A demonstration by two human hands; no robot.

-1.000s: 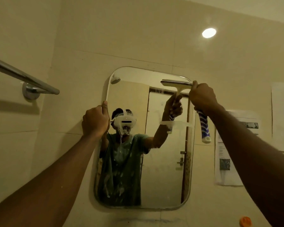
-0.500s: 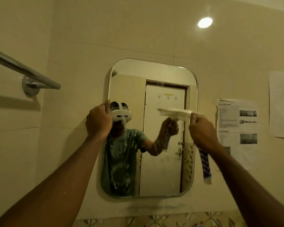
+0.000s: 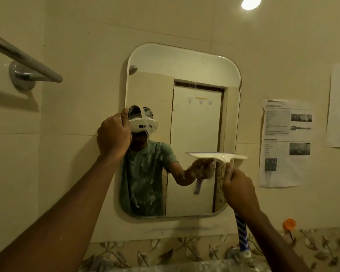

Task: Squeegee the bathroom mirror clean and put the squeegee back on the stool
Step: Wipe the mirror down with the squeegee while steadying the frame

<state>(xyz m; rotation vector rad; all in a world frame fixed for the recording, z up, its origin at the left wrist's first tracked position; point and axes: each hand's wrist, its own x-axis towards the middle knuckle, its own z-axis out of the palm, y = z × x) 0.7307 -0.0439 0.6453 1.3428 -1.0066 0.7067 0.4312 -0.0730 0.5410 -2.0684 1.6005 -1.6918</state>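
A rounded rectangular mirror (image 3: 196,75) hangs on the tiled wall. My right hand (image 3: 238,187) grips a squeegee (image 3: 218,155) with a white blade and a blue-and-white striped handle that sticks out below my wrist. The blade lies flat against the glass at the mirror's lower right, about two thirds of the way down. My left hand (image 3: 114,134) clasps the mirror's left edge at mid height. White soapy streaks remain on the left half of the glass, over the reflection of a person. The stool is not in view.
A chrome towel bar (image 3: 26,57) juts out from the wall at upper left. Printed paper sheets (image 3: 285,142) are stuck to the wall right of the mirror. An orange hook (image 3: 289,223) sits lower right, above a band of leaf-patterned tiles (image 3: 165,250).
My right hand has drawn the squeegee down the mirror's right side from the top edge to below the middle. The left hand stays on the mirror's left edge.
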